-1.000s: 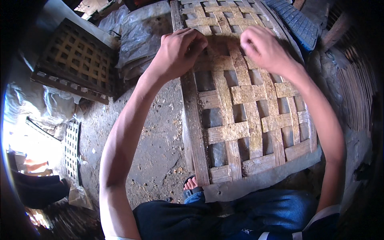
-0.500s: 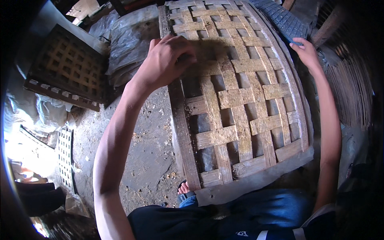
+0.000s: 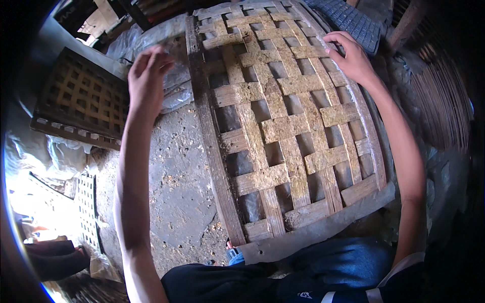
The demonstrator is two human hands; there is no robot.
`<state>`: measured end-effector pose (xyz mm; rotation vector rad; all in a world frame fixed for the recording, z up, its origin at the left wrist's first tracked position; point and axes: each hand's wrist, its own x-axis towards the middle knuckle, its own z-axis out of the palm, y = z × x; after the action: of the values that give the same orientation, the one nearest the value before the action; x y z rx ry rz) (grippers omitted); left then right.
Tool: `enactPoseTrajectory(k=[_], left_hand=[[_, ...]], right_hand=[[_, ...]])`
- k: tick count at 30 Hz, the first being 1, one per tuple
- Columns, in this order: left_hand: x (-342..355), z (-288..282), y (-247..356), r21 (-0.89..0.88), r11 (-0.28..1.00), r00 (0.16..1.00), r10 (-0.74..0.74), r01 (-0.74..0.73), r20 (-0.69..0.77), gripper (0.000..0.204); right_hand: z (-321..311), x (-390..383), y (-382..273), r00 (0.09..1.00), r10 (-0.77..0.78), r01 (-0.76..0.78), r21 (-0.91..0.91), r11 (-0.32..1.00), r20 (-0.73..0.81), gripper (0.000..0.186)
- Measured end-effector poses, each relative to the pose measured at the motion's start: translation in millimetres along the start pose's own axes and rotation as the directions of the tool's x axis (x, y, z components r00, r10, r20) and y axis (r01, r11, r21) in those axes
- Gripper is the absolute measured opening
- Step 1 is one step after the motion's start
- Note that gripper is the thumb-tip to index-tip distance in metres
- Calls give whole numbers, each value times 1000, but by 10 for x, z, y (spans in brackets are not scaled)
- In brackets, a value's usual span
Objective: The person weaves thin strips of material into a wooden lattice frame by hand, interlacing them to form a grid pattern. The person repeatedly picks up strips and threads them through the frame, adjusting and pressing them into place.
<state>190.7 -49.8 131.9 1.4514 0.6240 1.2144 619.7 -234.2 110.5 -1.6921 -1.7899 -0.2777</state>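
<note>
A large woven bamboo lattice tray with a wooden frame stretches away in front of me, with yellowish crust on its strips. Beyond the tray's left frame, my left hand is raised near the folded plastic sheets. Its fingers are bent together, and what they hold, if anything, is hidden. At the tray's far right, my right hand reaches over the frame. Thumb and forefinger are apart, their tips at the rim. A greyish sheet shows under the tray's near edge.
A dark lattice rack leans at the left, above crumpled clear plastic. A blue mesh tray lies at the far right, near a wooden post and a bundle of thin sticks. Crumbs dot the grey floor.
My left hand has swung left from above the tray to beside the plastic sheets. My right hand has moved left from the blue mesh tray's edge to the lattice tray's right rim.
</note>
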Motion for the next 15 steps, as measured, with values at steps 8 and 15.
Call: enactPoseTrajectory(k=[8,15], left_hand=[[-192,-1296,-712,974,207,994,-79,95,-80,46],[-82,-501,-261,736,676,999,-12,-29,50,42]], right_hand=[[-41,39,-178,992,-123,121,-109,987,-11,27],[55,180,-315,988,-109,110,-3,994,110,24]])
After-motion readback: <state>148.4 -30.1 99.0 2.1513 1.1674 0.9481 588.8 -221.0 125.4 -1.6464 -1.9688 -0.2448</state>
